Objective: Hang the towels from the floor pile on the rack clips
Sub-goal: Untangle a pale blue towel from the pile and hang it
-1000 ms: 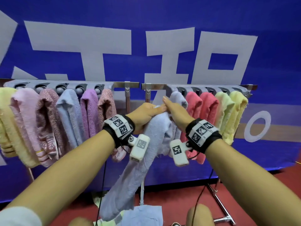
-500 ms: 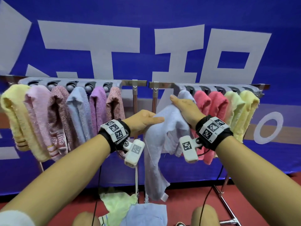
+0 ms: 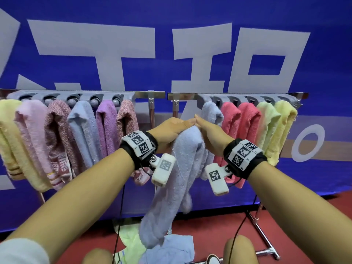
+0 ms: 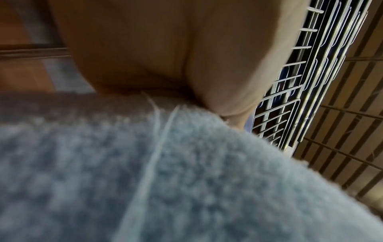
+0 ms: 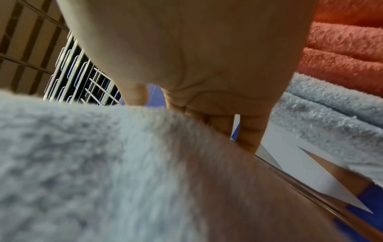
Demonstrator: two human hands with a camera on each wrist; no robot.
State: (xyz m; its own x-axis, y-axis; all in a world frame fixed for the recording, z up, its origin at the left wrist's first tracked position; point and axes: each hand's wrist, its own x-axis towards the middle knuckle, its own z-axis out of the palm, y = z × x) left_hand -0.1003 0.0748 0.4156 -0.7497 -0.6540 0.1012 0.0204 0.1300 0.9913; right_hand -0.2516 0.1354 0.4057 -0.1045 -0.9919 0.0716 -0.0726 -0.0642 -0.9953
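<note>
Rejoined at the blue towel's (image 3: 182, 164) top edge, left hand (image 3: 167, 134) and right hand (image 3: 211, 134) grip it below the rack (image 3: 152, 94).

A fluffy lavender-blue terry towel (image 3: 182, 168) hangs bunched and doubled over, its top gathered just below the metal rack bar with grey clips (image 3: 207, 99), its tail dangling down to the floor pile of pale green and light blue towels (image 3: 150, 246) — that heap sits on the red floor. On the clips, towels already hang side by side — yellow, pink, purple, blue, coral.
</note>
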